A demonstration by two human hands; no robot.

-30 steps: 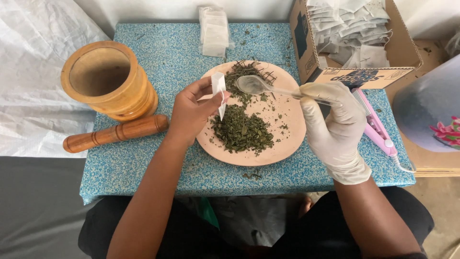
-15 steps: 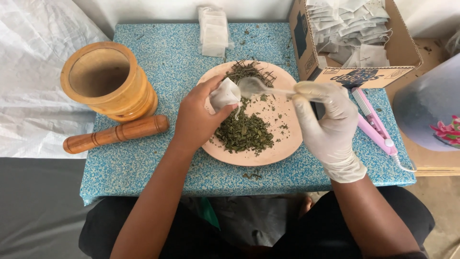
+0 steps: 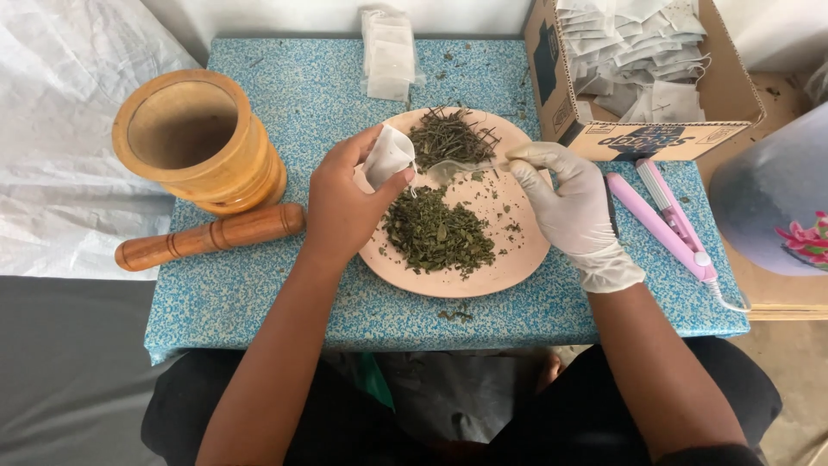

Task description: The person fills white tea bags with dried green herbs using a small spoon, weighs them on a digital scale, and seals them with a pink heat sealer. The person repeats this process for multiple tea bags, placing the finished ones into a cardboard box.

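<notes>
At the far left of the blue speckled table (image 3: pixel 259 298) stands a wooden mortar (image 3: pixel 197 142), upright and hollow side up. Just in front of it lies a wooden pestle (image 3: pixel 210 236) on its side, its thick end pointing toward the plate.

Next comes the left hand (image 3: pixel 345 203), bare, over the left rim of the round pink plate (image 3: pixel 483 276). Its fingers are curled around a small white paper sachet (image 3: pixel 387 155), pinched between thumb and fingertips with the mouth of the sachet turned toward the middle of the plate. Behind it, at the back edge of the table, sits a small stack of flat white sachets (image 3: pixel 389 53).

The plate carries 2 heaps of dried herbs: a twiggy, darker pile (image 3: pixel 448 138) at the back and a leafier green pile (image 3: pixel 437 235) nearer the front. A clear plastic spoon (image 3: pixel 453 166) lies level between them, its bowl just beside the sachet's mouth; whether they touch cannot be told.

The right hand (image 3: pixel 569 207) wears a white glove and grips the spoon's handle with fingers closed narrowly over the plate's right rim.

Further right, an open cardboard box (image 3: pixel 647 134) holds many white sachets (image 3: pixel 638 52). In front of it lies a pink hand sealer (image 3: pixel 668 216) with a white cord, and beyond that a large bluish container (image 3: pixel 768 190) with a pink flower print.
</notes>
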